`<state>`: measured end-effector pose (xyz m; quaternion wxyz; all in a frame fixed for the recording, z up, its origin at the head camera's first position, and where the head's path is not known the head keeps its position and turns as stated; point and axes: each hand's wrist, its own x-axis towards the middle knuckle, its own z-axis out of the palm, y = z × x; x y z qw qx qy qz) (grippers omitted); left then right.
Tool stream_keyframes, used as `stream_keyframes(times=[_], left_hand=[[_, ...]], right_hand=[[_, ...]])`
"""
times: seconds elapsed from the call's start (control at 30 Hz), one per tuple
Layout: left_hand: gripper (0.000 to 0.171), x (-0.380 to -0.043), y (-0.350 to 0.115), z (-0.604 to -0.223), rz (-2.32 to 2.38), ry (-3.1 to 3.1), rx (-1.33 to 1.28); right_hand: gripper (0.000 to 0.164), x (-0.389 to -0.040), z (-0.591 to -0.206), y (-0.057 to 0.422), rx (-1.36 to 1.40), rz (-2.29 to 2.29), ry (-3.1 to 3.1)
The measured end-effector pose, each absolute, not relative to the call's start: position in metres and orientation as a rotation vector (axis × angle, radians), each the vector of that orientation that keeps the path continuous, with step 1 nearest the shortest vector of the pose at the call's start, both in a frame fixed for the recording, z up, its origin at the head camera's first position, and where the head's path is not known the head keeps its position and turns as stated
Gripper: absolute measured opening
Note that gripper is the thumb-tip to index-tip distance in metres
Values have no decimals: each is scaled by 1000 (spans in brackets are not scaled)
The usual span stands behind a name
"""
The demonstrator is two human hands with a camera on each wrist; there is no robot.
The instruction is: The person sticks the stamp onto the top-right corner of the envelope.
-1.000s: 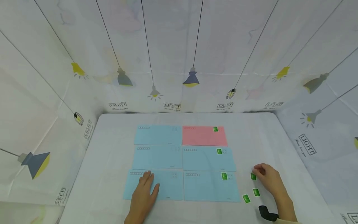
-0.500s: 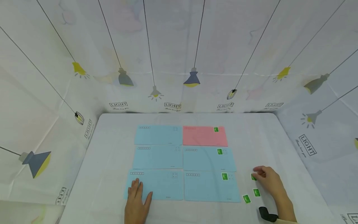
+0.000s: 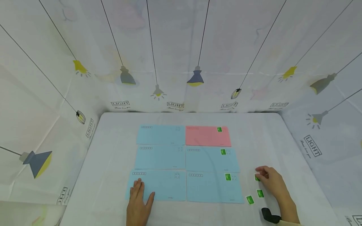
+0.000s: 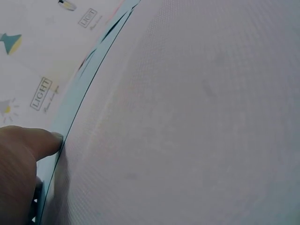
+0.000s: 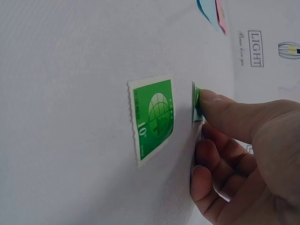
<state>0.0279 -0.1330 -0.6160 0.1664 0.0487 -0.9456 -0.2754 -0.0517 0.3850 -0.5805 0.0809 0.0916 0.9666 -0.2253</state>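
Observation:
My left hand (image 3: 138,202) rests with straight fingers on the lower left part of the front-left blue envelope (image 3: 164,188). In the left wrist view its thumb (image 4: 47,140) touches the envelope's edge. My right hand (image 3: 272,182), to the right of the envelopes, pinches a green postage stamp (image 5: 197,105) between thumb and curled fingers, low over the white table; the hand partly hides it. Two more loose stamps lie nearer me, one (image 3: 260,193) close below the hand and another (image 3: 250,200) to its left. The nearer one, large in the right wrist view, shows a printed "10" and a globe.
Envelopes lie in two columns. In the right column, a pink envelope (image 3: 207,138), a middle blue one (image 3: 205,161) and a front blue one (image 3: 209,190) each bear a green stamp. The left column's envelopes show printed stamp boxes. Lamp-printed cloth (image 3: 175,56) surrounds the table.
My left hand has slid left and toward me on the front-left envelope, its fingers drawing away from the middle. The right hand has stayed at the same stamp, shifting slightly over it.

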Motion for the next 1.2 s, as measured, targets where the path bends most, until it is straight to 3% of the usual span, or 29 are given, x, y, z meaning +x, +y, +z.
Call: stream_keyframes(times=[0.3,0.8,1.2], left_hand=[[68,29,-134,-615,-795,-2723,162],[70,29,-136,-611,-854,-2810,214],[65,27,-139,-613,-822,-2769,140]], right_hand=[[14,-52,-579,385,239,-681,2900],[19,-52,-582,383,289,-674,2848],[19,-57,-558,374,131,-707,2866]])
